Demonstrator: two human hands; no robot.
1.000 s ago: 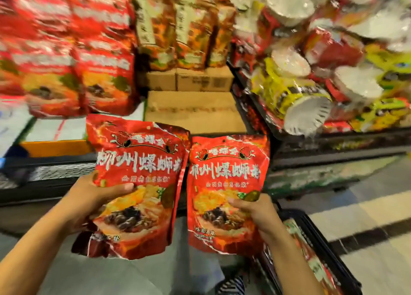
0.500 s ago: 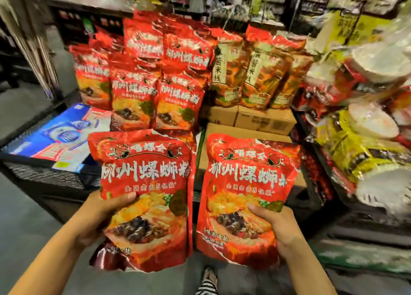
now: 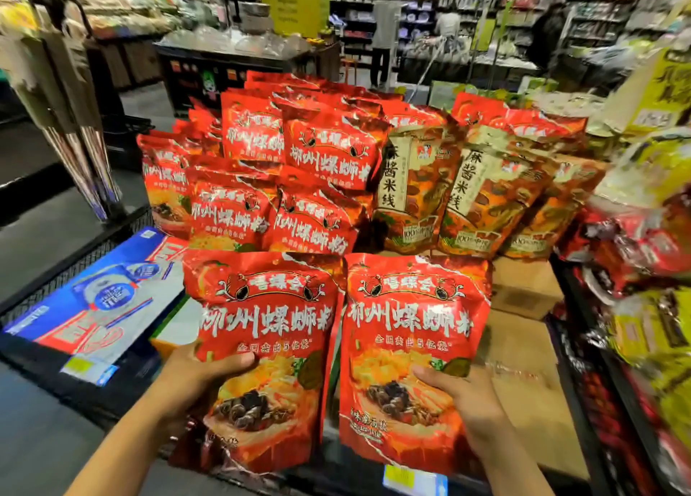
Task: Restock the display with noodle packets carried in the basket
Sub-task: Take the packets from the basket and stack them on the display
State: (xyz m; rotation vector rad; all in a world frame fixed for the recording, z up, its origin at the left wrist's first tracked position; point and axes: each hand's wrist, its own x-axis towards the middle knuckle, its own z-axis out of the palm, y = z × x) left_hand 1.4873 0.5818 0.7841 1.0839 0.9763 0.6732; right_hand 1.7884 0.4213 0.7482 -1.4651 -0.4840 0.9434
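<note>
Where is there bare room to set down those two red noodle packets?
The bare brown cardboard box tops, between the right-hand red packet, the upright brown-and-orange packets behind and the piled bowl noodles on the right. The flat blue-and-white carton on the left also lies bare. The stacked red packets at the back are crowded.

The left hand (image 3: 187, 379) gripped one glossy red plastic noodle packet (image 3: 265, 331) and the right hand (image 3: 467, 402) gripped a second red packet (image 3: 411, 327), both upright, side by side, thumbs across the fronts. Just behind stood the stacked display of matching red packets (image 3: 299, 166), with brown-and-orange pouches (image 3: 467, 196) to its right above brown cardboard boxes (image 3: 523, 346).
</note>
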